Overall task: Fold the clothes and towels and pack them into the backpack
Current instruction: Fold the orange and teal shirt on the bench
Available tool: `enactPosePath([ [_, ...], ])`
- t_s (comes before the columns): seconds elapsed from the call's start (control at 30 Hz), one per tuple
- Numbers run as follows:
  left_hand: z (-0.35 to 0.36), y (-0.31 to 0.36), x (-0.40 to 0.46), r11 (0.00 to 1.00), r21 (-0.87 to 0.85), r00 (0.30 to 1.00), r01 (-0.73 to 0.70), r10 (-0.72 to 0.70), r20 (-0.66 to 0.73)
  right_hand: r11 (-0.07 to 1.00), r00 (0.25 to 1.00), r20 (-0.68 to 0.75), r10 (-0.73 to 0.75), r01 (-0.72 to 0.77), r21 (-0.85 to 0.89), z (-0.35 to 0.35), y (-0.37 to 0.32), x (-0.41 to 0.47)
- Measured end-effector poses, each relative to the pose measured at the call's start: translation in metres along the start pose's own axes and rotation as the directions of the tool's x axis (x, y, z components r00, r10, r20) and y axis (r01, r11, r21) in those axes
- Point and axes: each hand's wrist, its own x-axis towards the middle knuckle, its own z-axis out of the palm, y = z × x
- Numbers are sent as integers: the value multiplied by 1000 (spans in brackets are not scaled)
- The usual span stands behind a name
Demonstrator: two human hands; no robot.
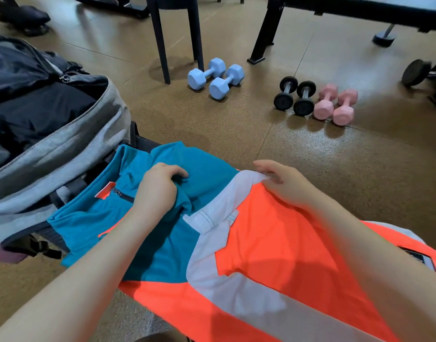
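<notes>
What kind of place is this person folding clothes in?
Probably a gym or home workout room. On the speckled brown floor lie pairs of light blue hexagonal dumbbells, black round-ended dumbbells and pink hexagonal dumbbells, beside the black frame legs of exercise equipment.

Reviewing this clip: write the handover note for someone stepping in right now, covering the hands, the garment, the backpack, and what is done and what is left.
Left hand: grips a bunch of the teal part of the shirt.
Right hand: pinches the shirt's white edge.
The teal, white and orange shirt lies spread in front of the person, partly folded, its teal end against the backpack.
Done: the grey backpack stands open on the left with dark clothing already inside.
Left: finish folding this shirt and pack it. No other loose clothes or towels are in view.
</notes>
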Motion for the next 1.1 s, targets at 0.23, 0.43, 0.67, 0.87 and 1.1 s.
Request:
enactPosePath([
  [0.23, 11, 51, 4, 805, 364, 867, -468, 497, 15, 997, 998, 23, 54, -53, -50, -12, 2, 14],
  [0.43, 53, 98, 1, 792, 419, 891, -444, 341, 300, 883, 998, -63, 25, -52, -466, -20, -8, -15],
  [0.67, 48, 71, -3, 740, 110, 737, -663, 672, -73, 644, 901, -271, -340, 13, -765, -39, 12, -79],
  [0.87, 36, 59, -18, 688, 452, 815, -568, 549, 187, 652, 936, -122, -331, 134, -747, -11, 10, -113],
  [1.1, 60, 140, -51, 595, 187, 620, -781, 705, 344, 744, 976, -86, -202, 96, -661, -27, 15, -119],
])
